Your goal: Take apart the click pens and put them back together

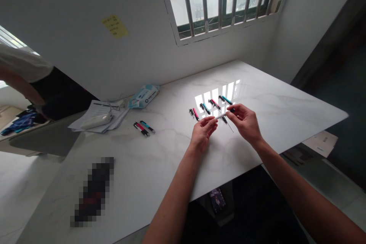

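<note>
Over the right part of the table, my left hand (203,131) and my right hand (244,122) both pinch a white pen barrel (220,116) from its two ends. A dark piece shows by the right fingertips; whether it is joined to the barrel I cannot tell. Just below the hands lie a black pen part (224,119) and a thin refill (230,127). Beyond my hands sit pens in parts: a red barrel (195,114) on the left, a blue barrel (205,109), another red barrel (215,104) and a blue barrel (227,100). Small black pieces lie beside them.
Several whole pens (143,127) lie together on the left part of the white table (160,167). Behind them are a wipes pack (144,96) and papers (94,110) with a white device (97,121). A blurred dark object (94,190) lies front left. Another person (25,72) stands far left.
</note>
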Demonstrator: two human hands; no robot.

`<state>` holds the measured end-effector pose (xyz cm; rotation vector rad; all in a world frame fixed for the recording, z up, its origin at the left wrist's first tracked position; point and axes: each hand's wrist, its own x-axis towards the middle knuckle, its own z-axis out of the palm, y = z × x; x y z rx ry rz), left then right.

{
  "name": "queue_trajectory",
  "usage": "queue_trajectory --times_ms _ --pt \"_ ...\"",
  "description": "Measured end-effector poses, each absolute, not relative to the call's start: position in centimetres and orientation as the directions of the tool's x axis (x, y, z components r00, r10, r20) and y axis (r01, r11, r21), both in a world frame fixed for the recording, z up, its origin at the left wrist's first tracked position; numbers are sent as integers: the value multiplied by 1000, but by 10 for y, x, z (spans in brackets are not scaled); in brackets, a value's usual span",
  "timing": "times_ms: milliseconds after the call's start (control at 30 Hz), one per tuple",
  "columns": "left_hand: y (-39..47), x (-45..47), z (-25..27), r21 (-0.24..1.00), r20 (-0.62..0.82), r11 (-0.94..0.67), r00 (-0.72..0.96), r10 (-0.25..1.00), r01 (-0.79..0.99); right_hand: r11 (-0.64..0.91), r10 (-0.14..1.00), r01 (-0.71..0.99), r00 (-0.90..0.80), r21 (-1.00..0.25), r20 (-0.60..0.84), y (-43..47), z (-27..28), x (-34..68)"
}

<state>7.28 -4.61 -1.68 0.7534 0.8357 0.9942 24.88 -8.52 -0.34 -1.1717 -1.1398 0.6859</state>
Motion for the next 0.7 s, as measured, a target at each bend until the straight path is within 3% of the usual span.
queue_trajectory --times_ms 200,333,533,700 --pt "-48 72 -13 870 -235 326 269 934 -370 276 862 154 397 -949 315 -91 -12 260" --pt "-48 69 -13 918 -210 277 244 947 -284 208 839 286 439 -935 321 -103 -23 271" --pt "-46 70 -15 994 -85 97 232 969 -40 95 790 642 416 -761 450 -120 -35 277" --pt "-44 71 -18 997 -2 -17 243 970 77 110 790 738 342 -666 509 -118 -37 275"
